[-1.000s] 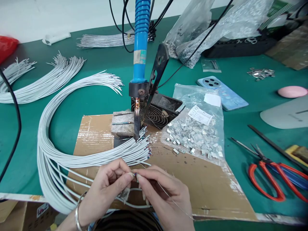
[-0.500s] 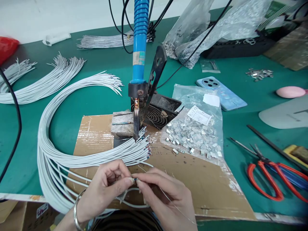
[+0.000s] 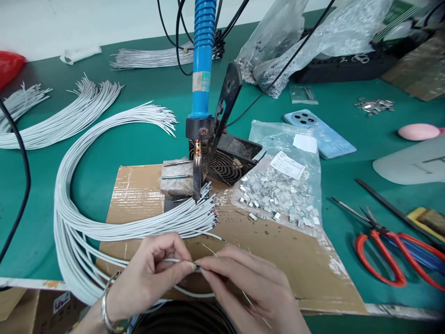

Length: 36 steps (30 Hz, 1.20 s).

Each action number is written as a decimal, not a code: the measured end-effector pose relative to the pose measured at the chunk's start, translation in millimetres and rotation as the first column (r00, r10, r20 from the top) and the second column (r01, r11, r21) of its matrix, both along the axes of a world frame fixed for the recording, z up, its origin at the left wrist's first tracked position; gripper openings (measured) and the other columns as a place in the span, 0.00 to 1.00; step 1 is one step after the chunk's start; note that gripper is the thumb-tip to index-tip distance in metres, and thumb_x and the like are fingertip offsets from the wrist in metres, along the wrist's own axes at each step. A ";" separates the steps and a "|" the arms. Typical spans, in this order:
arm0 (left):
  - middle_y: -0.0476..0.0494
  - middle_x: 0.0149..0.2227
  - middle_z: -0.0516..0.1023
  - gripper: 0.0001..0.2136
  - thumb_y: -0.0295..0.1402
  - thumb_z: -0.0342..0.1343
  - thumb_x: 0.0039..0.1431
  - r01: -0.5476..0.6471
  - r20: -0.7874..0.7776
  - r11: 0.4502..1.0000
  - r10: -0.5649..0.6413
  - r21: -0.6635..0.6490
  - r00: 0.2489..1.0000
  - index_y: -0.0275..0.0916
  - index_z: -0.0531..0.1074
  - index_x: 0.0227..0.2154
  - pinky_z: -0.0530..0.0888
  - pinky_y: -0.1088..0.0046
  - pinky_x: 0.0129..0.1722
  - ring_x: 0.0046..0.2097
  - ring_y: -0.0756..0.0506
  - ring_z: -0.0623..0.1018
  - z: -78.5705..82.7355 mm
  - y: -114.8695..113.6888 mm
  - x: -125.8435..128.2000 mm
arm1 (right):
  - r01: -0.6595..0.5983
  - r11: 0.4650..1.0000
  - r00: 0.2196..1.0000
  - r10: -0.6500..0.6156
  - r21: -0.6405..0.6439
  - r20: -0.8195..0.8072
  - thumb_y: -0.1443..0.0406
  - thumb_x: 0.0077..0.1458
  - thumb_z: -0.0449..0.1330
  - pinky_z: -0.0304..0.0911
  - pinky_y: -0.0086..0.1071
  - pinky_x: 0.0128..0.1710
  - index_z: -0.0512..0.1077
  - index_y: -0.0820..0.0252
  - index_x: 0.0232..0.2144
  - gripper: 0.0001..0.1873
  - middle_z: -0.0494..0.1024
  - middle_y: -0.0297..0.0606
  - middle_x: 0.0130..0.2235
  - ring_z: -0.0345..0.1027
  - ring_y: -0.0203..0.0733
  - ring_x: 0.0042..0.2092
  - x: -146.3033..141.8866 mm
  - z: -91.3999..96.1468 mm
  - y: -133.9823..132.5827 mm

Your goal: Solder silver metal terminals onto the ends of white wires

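My left hand [image 3: 153,273] is pinched on the end of a thin white cable [image 3: 170,260] near the table's front edge. My right hand [image 3: 250,283] meets it fingertip to fingertip, pinching the cable's tip and a fine solder wire [image 3: 210,250] that runs under the fingers. Both hands hover over a sheet of cardboard [image 3: 271,260]. Just beyond them lies a curved bundle of white cables [image 3: 86,222], its stripped ends under the tip of a blue-handled soldering iron [image 3: 201,69] held upright in a stand.
A bag of small metal clips [image 3: 278,192] lies right of the iron, with a black fan [image 3: 229,162] behind. Red-handled scissors [image 3: 389,250], a phone [image 3: 320,132] and a pink object [image 3: 417,132] sit to the right. More cable bundles [image 3: 69,116] lie at the far left.
Both hands have slid slightly toward me and down while keeping their pinch on the cable end. The bundle and the iron have not moved.
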<state>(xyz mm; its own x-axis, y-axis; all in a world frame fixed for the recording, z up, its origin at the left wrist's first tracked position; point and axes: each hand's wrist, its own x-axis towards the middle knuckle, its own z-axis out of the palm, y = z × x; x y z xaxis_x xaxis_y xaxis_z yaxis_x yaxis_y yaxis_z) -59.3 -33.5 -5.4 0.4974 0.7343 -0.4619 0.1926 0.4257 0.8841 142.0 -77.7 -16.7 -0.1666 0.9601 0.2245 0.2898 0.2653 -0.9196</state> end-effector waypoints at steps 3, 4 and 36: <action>0.53 0.25 0.64 0.13 0.40 0.61 0.62 0.061 -0.045 0.998 -0.061 0.009 0.997 0.37 0.71 0.28 0.53 0.76 0.23 0.26 0.52 0.58 2.8 -0.2 -0.7 | -0.121 0.989 0.993 0.121 -0.086 -0.006 0.73 0.62 0.62 0.62 0.25 0.29 0.80 0.60 0.37 0.08 0.78 0.34 0.29 0.70 0.32 0.29 8.4 7.8 8.3; 0.53 0.24 0.63 0.12 0.39 0.61 0.62 0.091 -0.059 0.996 -0.091 0.006 0.994 0.36 0.72 0.28 0.51 0.75 0.23 0.25 0.52 0.56 4.3 0.3 -1.0 | -0.159 0.981 0.987 0.158 -0.113 -0.012 0.72 0.62 0.62 0.61 0.25 0.28 0.81 0.61 0.35 0.08 0.78 0.34 0.28 0.70 0.32 0.29 11.2 10.1 11.3; 0.50 0.23 0.73 0.10 0.35 0.54 0.69 -0.066 -0.266 0.888 0.206 0.454 0.942 0.41 0.74 0.32 0.63 0.75 0.25 0.24 0.49 0.68 4.0 -23.1 17.9 | 0.134 0.808 0.877 -0.366 -0.573 -0.311 0.60 0.56 0.66 0.56 0.26 0.23 0.80 0.59 0.26 0.10 0.70 0.31 0.23 0.58 0.33 0.24 -19.5 11.4 7.5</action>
